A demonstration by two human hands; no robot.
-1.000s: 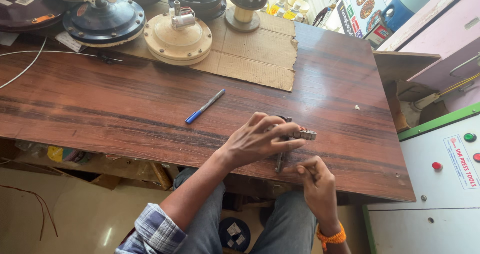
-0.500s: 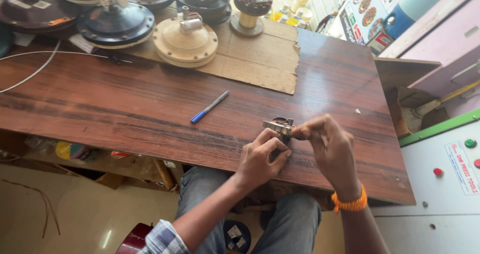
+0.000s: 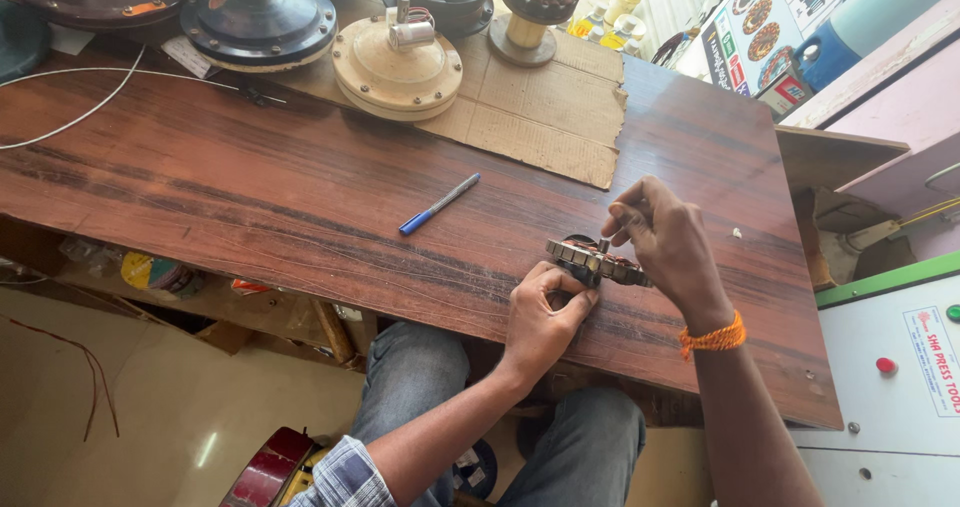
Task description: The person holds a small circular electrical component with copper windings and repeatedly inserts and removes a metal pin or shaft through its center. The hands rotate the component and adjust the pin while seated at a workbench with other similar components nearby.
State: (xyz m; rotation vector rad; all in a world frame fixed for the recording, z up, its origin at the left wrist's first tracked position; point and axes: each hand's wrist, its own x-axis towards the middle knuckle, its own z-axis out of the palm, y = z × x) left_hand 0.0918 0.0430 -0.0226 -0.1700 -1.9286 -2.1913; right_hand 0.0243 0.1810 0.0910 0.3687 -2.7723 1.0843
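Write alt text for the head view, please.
Both hands grip a round, slotted metal motor core on a dark wooden table: left hand below it, right hand over it. A blue pen lies nearby; fan motor housings sit behind on cardboard.

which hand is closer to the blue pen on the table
Left. The left hand grips the round metal part just right of and below the blue pen, with bare table between them. The right hand is on the part's far side, farther from the pen.
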